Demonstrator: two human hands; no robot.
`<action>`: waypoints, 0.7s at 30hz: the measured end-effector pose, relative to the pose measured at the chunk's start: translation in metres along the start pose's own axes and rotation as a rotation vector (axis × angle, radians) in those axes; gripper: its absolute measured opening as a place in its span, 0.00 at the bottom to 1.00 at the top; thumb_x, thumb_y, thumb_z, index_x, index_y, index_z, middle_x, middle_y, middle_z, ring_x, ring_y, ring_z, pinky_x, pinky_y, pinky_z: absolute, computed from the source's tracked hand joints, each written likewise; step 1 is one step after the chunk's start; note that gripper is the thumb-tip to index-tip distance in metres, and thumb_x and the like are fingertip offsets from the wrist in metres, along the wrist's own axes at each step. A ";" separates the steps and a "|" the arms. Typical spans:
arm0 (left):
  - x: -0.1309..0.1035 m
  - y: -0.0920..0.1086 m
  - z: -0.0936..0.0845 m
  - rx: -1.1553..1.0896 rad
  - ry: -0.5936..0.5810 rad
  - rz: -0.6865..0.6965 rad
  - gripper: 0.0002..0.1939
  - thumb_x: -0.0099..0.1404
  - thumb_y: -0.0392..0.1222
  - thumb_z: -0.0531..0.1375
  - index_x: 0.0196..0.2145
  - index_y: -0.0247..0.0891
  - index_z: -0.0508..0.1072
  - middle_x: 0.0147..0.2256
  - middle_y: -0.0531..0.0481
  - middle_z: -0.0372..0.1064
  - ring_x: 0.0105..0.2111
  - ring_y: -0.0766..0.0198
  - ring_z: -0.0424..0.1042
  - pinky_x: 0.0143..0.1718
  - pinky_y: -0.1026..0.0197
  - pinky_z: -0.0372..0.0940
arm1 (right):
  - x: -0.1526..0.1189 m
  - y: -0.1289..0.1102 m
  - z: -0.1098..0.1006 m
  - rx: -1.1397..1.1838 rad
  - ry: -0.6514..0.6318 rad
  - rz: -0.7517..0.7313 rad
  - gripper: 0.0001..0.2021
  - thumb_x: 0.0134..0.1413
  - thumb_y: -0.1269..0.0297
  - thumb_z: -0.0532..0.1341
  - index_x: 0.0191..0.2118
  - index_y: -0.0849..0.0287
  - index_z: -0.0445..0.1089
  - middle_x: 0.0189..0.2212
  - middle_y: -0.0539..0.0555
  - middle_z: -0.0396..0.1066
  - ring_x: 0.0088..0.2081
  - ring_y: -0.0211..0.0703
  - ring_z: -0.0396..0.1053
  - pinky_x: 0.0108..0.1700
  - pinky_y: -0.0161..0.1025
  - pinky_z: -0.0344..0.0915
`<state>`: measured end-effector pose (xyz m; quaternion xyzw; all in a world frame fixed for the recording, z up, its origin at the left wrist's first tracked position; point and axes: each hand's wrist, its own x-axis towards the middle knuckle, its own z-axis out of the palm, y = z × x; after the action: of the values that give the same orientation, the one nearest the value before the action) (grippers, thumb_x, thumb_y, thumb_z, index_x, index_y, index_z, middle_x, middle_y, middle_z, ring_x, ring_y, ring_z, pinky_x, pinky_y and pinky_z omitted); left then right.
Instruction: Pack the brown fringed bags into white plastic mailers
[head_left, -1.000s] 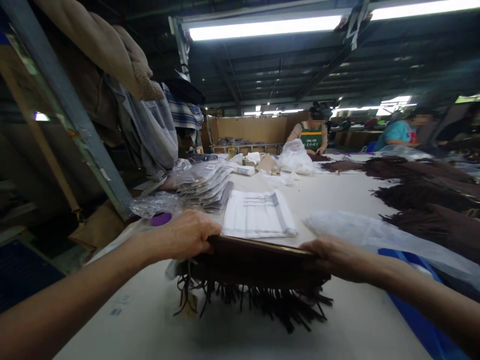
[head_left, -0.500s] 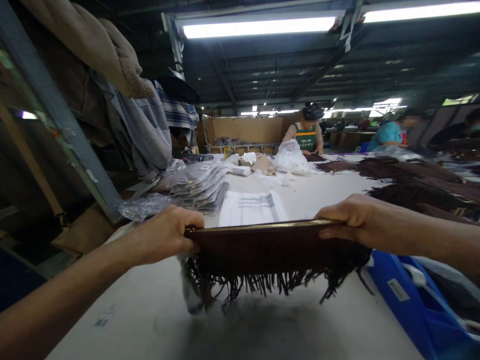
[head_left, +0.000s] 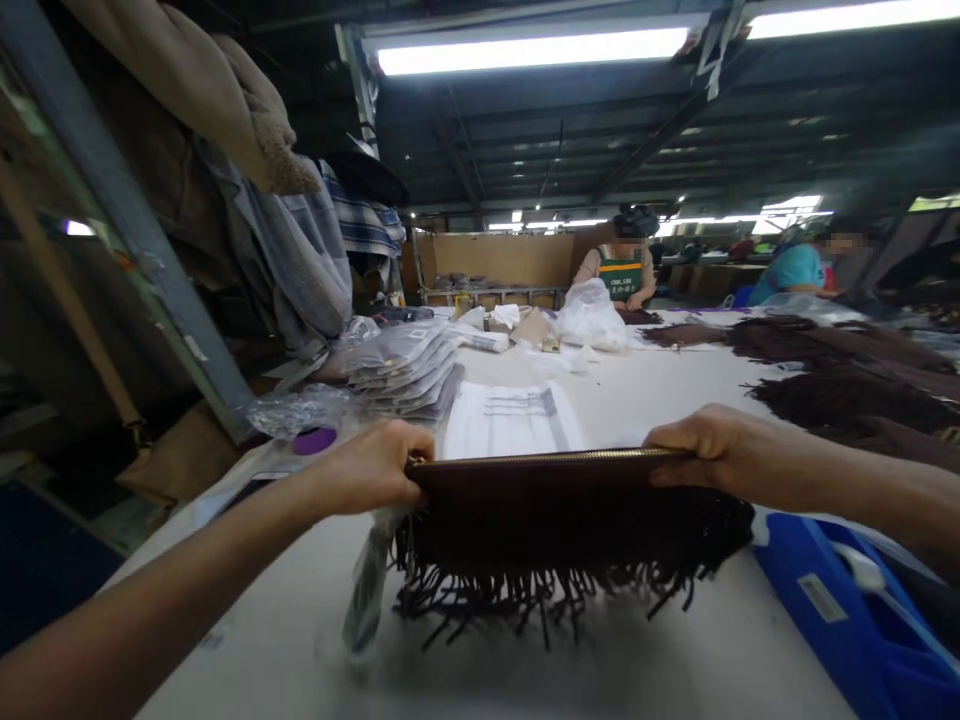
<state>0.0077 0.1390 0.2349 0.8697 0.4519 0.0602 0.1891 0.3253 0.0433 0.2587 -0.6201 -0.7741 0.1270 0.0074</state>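
Observation:
A dark brown fringed pouch (head_left: 532,510) with a gold zipper along its top edge hangs above the white table, held up between my hands. My left hand (head_left: 382,465) pinches the pouch's top left corner at the zipper end. Its top right part is gripped by my right hand (head_left: 705,450), thumb on top. Along the lower edge dangles a dark fringe, slightly blurred. A small clear plastic packet (head_left: 367,590) with something grey inside hangs at the pouch's left side, below my left hand. Whatever the pouch contains is hidden.
Behind the pouch lie a white cloth (head_left: 510,415) with grey stripes and a stack of plastic-wrapped packets (head_left: 409,370). A blue bin (head_left: 832,610) stands at right, near brown fringed pieces (head_left: 847,400). Coats (head_left: 277,230) hang on the left. A co-worker (head_left: 619,272) is across the table.
The pouch and my left hand have shifted slightly right in the picture. The fringe and the plastic packet have swung. A purple roll now shows beyond my left wrist.

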 end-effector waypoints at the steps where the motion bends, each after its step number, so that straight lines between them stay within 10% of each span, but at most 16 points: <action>1: 0.001 -0.001 0.007 0.000 0.006 0.000 0.09 0.41 0.39 0.63 0.23 0.38 0.68 0.22 0.59 0.64 0.25 0.66 0.64 0.24 0.67 0.53 | 0.001 0.001 0.002 -0.002 0.000 0.008 0.13 0.49 0.54 0.52 0.24 0.58 0.65 0.17 0.48 0.58 0.22 0.36 0.56 0.25 0.34 0.52; 11: 0.002 0.002 0.062 0.030 0.192 -0.128 0.19 0.43 0.34 0.60 0.37 0.42 0.68 0.27 0.55 0.71 0.29 0.61 0.69 0.29 0.63 0.55 | -0.002 0.014 0.005 -0.054 0.064 0.047 0.15 0.51 0.54 0.51 0.23 0.57 0.64 0.17 0.49 0.58 0.21 0.36 0.57 0.24 0.35 0.51; 18: -0.006 0.003 0.071 -0.207 0.022 -0.044 0.35 0.39 0.46 0.68 0.46 0.41 0.65 0.36 0.50 0.71 0.38 0.55 0.69 0.37 0.60 0.60 | -0.006 0.023 0.007 -0.039 0.065 0.057 0.15 0.52 0.53 0.51 0.24 0.57 0.65 0.17 0.49 0.59 0.21 0.36 0.58 0.23 0.34 0.52; 21: -0.008 0.002 0.081 -0.143 0.092 -0.050 0.24 0.46 0.40 0.63 0.44 0.41 0.66 0.32 0.51 0.71 0.35 0.57 0.70 0.35 0.60 0.59 | -0.007 0.026 0.011 -0.031 0.064 0.053 0.15 0.52 0.54 0.51 0.24 0.57 0.65 0.17 0.49 0.59 0.20 0.36 0.58 0.23 0.34 0.52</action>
<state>0.0270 0.1093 0.1621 0.8387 0.4763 0.1276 0.2313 0.3495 0.0398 0.2442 -0.6444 -0.7585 0.0951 0.0191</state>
